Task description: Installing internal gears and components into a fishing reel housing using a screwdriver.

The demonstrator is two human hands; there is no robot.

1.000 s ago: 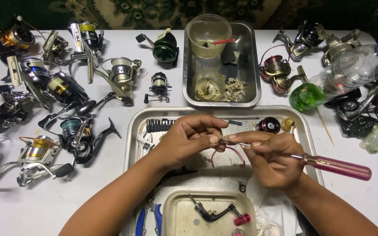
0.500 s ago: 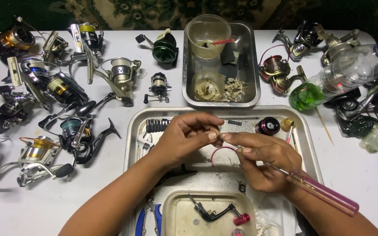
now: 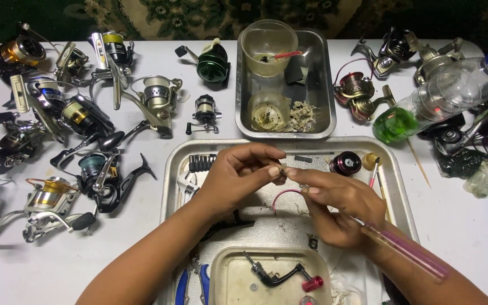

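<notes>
My left hand [image 3: 238, 175] pinches a small metal part [image 3: 282, 171] between thumb and fingertips over a large metal tray [image 3: 171, 169]. My right hand [image 3: 340, 206] meets it from the right, its fingertips touching the same part. That hand also grips a screwdriver with a clear pink handle [image 3: 408, 254] that trails down to the lower right along my forearm. A thin red wire loop [image 3: 280, 197] lies on the tray just below both hands.
Several fishing reels [image 3: 86, 118] crowd the white table at left and top right. A smaller metal tray [image 3: 326, 85] with a plastic cup sits above. A plastic bottle with green liquid [image 3: 425, 107] lies right. A small dish holding a reel handle [image 3: 278, 277] sits below.
My right hand has turned so the screwdriver handle swings from pointing right to pointing down-right along my forearm. My left hand stays pinched on the small part.
</notes>
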